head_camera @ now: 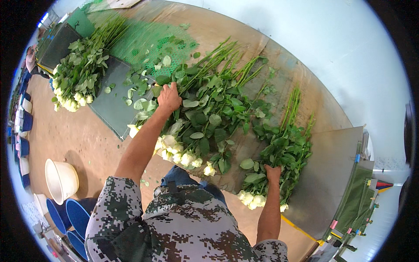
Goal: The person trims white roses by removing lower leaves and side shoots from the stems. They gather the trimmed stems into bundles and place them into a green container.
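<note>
My left hand [169, 97] is at the left edge of a wide pile of white roses [187, 159], its fingers bent among the leaves. Whether it grips a stem there is hidden. To the right, my right hand [273, 173] is closed around the leafy stems of a smaller bunch of white roses [250, 199], with most of its fingers hidden by foliage. Both lots lie on the worktable [226, 178], blooms towards me and cut stems [226, 49] pointing away. One single white rose [209, 169] lies at the near edge between them.
Another bunch of white roses [77, 73] rests at the far left beside a dark box [60, 46]. Green netting [140, 39] and loose leaves cover part of the table. A cream tub [61, 181] and blue buckets [78, 211] stand on the floor. A person [31, 62] is far left.
</note>
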